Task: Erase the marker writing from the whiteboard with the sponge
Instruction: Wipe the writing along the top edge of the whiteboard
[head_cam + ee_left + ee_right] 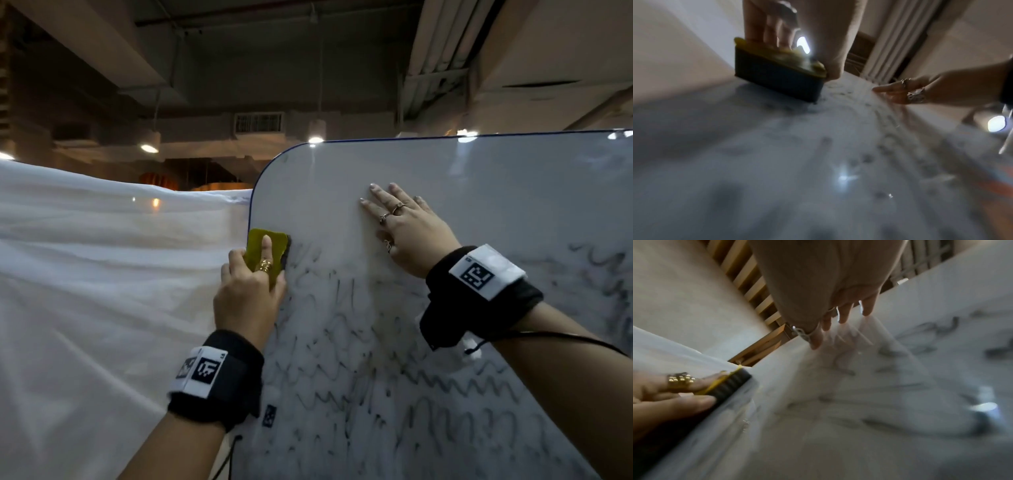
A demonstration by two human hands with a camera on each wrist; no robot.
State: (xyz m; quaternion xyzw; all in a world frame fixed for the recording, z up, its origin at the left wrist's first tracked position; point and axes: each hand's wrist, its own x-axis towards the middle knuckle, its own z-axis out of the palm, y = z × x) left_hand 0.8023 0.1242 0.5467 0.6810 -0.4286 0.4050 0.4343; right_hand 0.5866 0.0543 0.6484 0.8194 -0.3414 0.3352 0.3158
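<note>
One sponge (268, 253), gripped by the left hand (248, 298), fingers curled, against one whiteboard (479, 192). Right hand (409, 233) flat, fingers spread. Marker writing (394, 394) remains.

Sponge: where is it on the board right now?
In the head view the sponge sits at the whiteboard's left edge, held by the left hand, just above the marker writing.
</note>
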